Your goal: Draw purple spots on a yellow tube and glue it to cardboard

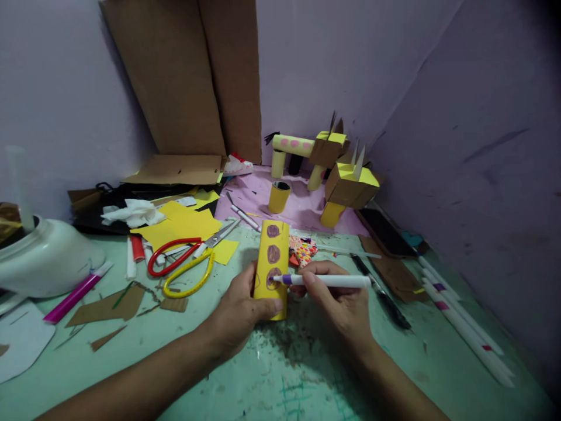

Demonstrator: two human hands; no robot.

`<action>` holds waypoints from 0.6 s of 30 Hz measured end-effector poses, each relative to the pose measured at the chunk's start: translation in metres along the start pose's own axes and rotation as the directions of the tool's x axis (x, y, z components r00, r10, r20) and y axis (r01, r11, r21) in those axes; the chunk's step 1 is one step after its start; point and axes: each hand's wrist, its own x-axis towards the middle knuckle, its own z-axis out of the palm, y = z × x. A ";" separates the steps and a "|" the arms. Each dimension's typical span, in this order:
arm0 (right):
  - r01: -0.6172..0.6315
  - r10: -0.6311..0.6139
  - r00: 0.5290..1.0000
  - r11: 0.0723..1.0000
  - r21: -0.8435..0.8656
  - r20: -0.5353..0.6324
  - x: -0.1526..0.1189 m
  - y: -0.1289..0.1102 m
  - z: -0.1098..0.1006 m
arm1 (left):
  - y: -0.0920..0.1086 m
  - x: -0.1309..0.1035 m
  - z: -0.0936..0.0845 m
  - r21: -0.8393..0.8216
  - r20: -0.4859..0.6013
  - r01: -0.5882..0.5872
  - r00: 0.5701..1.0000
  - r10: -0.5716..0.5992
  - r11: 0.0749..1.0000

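Observation:
My left hand grips the lower end of a yellow paper tube, its thumb lying across the front. Three purple-brown filled spots run down the tube, and a bare outline shows at its left edge. In my right hand is a white marker with a purple band, held nearly level. Its tip touches the lowest filled spot. Behind the tube stand a short yellow tube and a giraffe-like figure of yellow tubes and a cardboard box head.
Scissors with red and yellow handles lie to the left beside yellow paper and cardboard scraps. A black-handled cutter, a phone and several white markers lie right. A white pot stands far left.

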 end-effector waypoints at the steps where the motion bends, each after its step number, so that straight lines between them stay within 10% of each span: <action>1: -0.006 0.006 1.000 1.000 0.002 0.005 0.000 0.000 0.000 | 0.000 0.000 0.000 -0.002 -0.001 0.002 1.000 -0.002 1.000; 18: 0.015 -0.014 1.000 0.998 0.056 -0.025 0.001 -0.001 0.000 | 0.003 0.000 0.001 -0.034 -0.018 0.033 0.999 -0.034 0.999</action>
